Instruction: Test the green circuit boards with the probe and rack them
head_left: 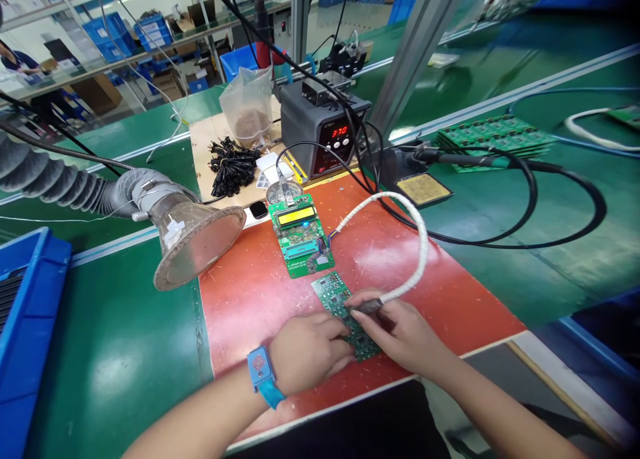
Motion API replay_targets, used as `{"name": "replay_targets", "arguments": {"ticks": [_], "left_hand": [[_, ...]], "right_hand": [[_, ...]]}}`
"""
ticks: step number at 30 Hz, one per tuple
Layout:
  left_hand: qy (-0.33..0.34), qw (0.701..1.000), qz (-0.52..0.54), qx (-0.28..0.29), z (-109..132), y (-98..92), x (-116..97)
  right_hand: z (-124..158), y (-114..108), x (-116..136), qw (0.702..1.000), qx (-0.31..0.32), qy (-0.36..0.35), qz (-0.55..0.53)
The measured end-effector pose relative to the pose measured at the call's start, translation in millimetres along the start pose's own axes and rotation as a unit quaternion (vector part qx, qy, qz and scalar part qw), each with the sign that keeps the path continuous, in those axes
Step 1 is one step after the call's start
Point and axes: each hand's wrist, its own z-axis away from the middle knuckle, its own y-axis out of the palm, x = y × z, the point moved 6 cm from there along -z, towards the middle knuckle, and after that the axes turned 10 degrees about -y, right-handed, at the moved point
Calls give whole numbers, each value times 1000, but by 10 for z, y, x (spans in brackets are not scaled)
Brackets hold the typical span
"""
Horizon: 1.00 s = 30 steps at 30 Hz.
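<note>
A narrow green circuit board (336,295) lies on the red mat, partly covered by both hands. My right hand (403,329) grips a dark-sleeved probe (369,306) at the end of a thick white cable (424,246), its tip over or on the board; the contact point is hidden. With a blue wrist strap on its wrist, my left hand (313,349) has its fingers curled over the board's left edge, holding it. Just beyond sits a green programmer board (300,267) with a lit yellow display (296,216), joined to the white cable.
A soldering station (320,129) reading 370 stands behind the red mat (250,306), with an iron holder (417,169) on its right. A fume hose funnel (200,246) hangs at left. Black cable parts (233,169), a plastic bag (247,109) and stacked circuit boards (493,136) lie further back.
</note>
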Motion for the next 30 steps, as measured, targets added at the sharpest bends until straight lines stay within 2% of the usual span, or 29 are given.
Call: {"name": "replay_targets", "arguments": {"ticks": [19, 24, 26, 28, 30], "left_hand": [[0, 1000, -8, 12, -11, -7, -5], [8, 1000, -1, -24, 0, -61, 8], [-15, 998, -9, -63, 12, -142, 55], [-74, 991, -41, -102, 27, -231, 153], [-137, 982, -72, -108, 43, -274, 269]], "right_hand": [[-18, 7, 17, 1000, 5, -1, -1], [-21, 12, 17, 1000, 6, 1, 0], [-22, 14, 17, 1000, 8, 4, -1], [-23, 12, 19, 1000, 9, 8, -2], [-26, 8, 24, 1000, 10, 9, -2]]}}
